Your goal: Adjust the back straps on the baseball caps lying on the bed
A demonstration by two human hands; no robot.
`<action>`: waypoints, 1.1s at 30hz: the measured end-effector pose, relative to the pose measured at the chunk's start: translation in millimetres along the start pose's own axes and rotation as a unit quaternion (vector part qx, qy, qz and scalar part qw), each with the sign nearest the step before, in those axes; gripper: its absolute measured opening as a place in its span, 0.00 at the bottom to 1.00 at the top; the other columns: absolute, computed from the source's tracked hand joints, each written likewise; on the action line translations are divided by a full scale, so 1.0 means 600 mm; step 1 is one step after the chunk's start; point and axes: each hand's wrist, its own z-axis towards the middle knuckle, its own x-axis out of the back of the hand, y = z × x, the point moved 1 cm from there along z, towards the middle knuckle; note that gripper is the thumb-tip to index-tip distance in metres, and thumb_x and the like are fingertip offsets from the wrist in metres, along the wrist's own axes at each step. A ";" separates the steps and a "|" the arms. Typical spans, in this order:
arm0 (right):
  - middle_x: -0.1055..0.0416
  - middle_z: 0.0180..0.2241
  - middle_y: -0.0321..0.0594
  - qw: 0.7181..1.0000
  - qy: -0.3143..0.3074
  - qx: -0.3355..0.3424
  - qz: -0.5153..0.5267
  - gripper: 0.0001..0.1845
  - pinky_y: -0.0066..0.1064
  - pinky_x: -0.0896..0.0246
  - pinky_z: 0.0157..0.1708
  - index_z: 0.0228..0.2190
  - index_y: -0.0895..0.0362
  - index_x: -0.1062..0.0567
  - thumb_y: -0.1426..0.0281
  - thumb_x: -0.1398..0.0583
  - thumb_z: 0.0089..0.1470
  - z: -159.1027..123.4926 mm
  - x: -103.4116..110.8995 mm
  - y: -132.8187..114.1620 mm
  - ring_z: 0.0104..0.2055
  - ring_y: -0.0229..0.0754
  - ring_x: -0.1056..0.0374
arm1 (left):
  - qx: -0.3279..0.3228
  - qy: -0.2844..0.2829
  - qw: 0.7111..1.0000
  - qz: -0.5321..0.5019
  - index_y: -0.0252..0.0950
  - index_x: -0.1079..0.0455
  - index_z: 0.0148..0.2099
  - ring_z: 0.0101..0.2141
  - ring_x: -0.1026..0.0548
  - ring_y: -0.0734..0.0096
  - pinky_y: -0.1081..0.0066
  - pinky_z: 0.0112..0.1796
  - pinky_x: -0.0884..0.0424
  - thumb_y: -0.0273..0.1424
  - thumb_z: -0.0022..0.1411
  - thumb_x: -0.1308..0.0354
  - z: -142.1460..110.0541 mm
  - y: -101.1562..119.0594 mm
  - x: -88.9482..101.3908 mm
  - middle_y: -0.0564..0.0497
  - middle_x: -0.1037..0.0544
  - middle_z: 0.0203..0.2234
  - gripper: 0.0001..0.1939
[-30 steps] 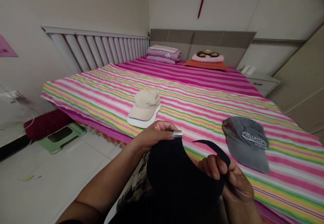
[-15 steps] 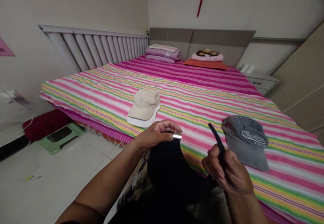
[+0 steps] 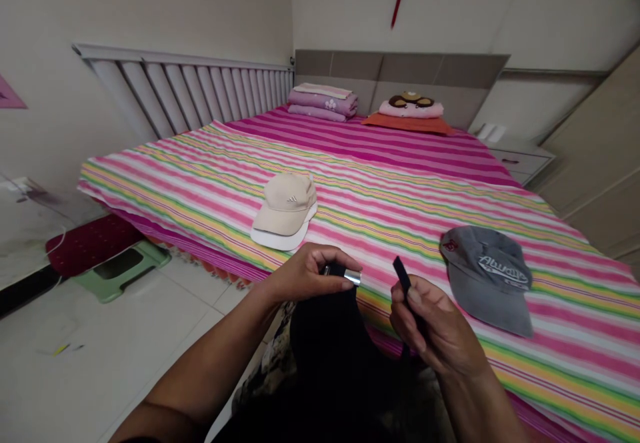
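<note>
A black cap [image 3: 325,336] is held low over my lap, its curved back opening turned toward the bed and its lower part lost in dark clothing. My left hand [image 3: 311,275] pinches the cap's edge at a shiny metal buckle [image 3: 353,277]. Between the thumb and fingers of my right hand [image 3: 437,323] is the cap's strap [image 3: 401,273], its free end sticking up. Strap end and buckle are apart. Beyond my left hand a beige cap [image 3: 285,203] lies over a white-brimmed one [image 3: 280,239]. A grey cap [image 3: 493,279] rests beyond my right hand.
The striped bed [image 3: 200,169] spreads in front, with folded purple bedding [image 3: 323,104] and an orange pillow [image 3: 407,125] by the headboard [image 3: 345,69]. A green stool [image 3: 120,276] stands at left, near a white radiator [image 3: 185,93]. A nightstand [image 3: 523,156] is at right.
My right hand has moved left toward the buckle, and less of the strap's end now sticks out above its fingers. The left hand has turned the buckle slightly.
</note>
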 end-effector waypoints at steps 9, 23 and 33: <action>0.42 0.13 0.27 1.000 0.010 -0.013 -0.003 0.10 0.21 0.68 0.13 0.25 0.59 0.30 0.66 0.37 0.45 0.015 -0.013 0.000 0.11 0.24 0.58 | -0.083 -0.037 0.992 0.085 0.34 0.29 0.44 0.31 0.30 0.75 0.77 0.32 0.36 0.19 0.48 0.44 -0.008 0.006 0.003 0.51 0.27 0.31 0.19; 0.47 0.11 0.25 0.998 0.019 -0.035 -0.040 0.14 0.23 0.72 0.14 0.22 0.58 0.34 0.61 0.38 0.47 0.026 -0.017 0.019 0.13 0.26 0.61 | -0.217 0.032 0.959 0.181 0.30 0.29 0.43 0.30 0.27 0.75 0.77 0.32 0.33 0.26 0.54 0.41 -0.005 -0.004 0.002 0.46 0.24 0.29 0.13; 0.43 0.12 0.27 0.999 0.022 -0.027 -0.011 0.09 0.21 0.63 0.15 0.23 0.58 0.32 0.66 0.38 0.46 0.031 -0.023 0.013 0.13 0.25 0.57 | -0.071 0.076 0.995 -0.004 0.32 0.29 0.40 0.33 0.26 0.73 0.74 0.35 0.32 0.34 0.58 0.45 -0.011 -0.003 -0.011 0.47 0.23 0.31 0.12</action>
